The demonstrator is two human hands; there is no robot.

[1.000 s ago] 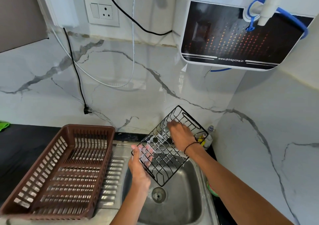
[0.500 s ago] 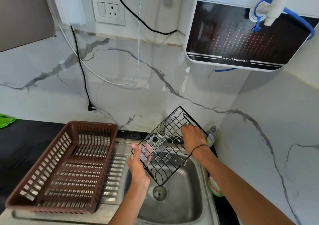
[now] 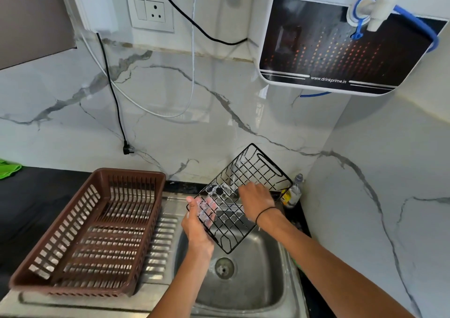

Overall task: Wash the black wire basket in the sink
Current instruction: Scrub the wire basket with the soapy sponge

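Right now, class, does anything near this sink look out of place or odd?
Yes: a black power plug dangles unplugged on its cable against the marble wall, above the counter beside the steel sink, not far from the washing. Nothing looks spilled or broken.

The left hand's [image 3: 198,227] fingers lie behind the black wire basket [image 3: 239,196], seen only through its wet grid. The right hand [image 3: 255,199] hides whatever it presses on the wires, possibly a scrubber. At three o'clock from the basket, a small bottle [image 3: 293,193] is half covered by the basket's corner, its label unreadable. At nine o'clock, the frame edge cuts a green cloth [image 3: 9,169].
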